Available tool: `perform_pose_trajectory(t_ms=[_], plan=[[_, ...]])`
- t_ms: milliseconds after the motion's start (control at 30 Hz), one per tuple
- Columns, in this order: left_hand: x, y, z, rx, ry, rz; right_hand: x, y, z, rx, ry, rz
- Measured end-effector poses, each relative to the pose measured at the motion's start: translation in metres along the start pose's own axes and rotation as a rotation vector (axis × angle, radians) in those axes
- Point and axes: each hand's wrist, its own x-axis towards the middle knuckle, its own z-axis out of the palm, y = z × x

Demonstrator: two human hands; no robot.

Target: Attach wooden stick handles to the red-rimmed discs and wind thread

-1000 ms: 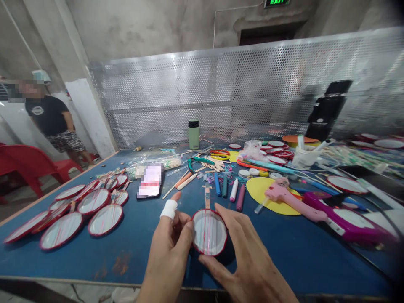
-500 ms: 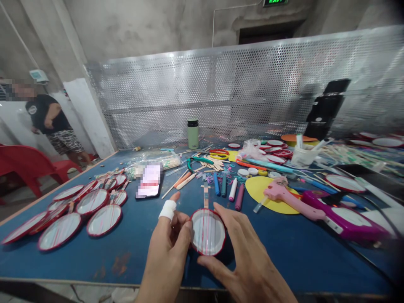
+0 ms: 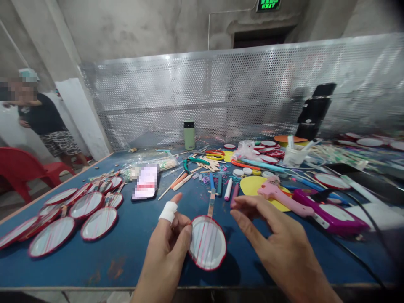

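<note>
At the far left a person (image 3: 38, 118) in a dark shirt stood beyond the table's corner, face blurred, beside a red chair (image 3: 22, 170). On the blue table (image 3: 126, 256) lay a cluster of red-rimmed discs (image 3: 72, 210); about ten could be counted, though they overlapped and the nearest ran off the frame edge, so the number was uncertain. Behind them sat a phone (image 3: 145, 183) with its screen blurred out.

The left hand (image 3: 166, 248) pinched one red-rimmed disc with a stick handle (image 3: 206, 242) at its left edge, thumb in front and the other fingers closed behind it; the forefinger, wrapped in a white bandage (image 3: 168, 211), pointed up and away. The disc was lifted and tilted just above the near edge of the table, casting a shadow beneath, with thin red threads running across its white face.

The right hand (image 3: 277, 242) hovered to the right of the disc, apart from it, fingers loosely spread and holding nothing.

Farther back stood one green bottle (image 3: 189, 134). A few markers (image 3: 224, 187) lay in a row, hard to count. To the right were a yellow paper circle (image 3: 252, 187), one pink glue gun (image 3: 284, 195) and a purple tool (image 3: 328, 212) partly blurred. The clutter past it was too smeared to make out.
</note>
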Motion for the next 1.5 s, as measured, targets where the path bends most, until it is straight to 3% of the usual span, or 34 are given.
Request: perform_pose_trajectory(t_ms=[267, 1167, 1333, 1500], plan=[[-0.006, 0.004, 0.001, -0.043, -0.062, -0.02, 0.02, 0.007, -0.008, 0.043, -0.185, 0.015], [-0.007, 0.008, 0.002, -0.036, -0.088, -0.035, 0.02, -0.003, -0.011, 0.049, -0.183, -0.013], [-0.005, 0.005, 0.003, -0.046, -0.032, -0.023, 0.016, -0.001, -0.011, 0.02, -0.188, 0.019], [0.001, 0.002, 0.004, 0.076, 0.036, -0.002, 0.005, 0.004, 0.001, -0.021, -0.253, 0.026]])
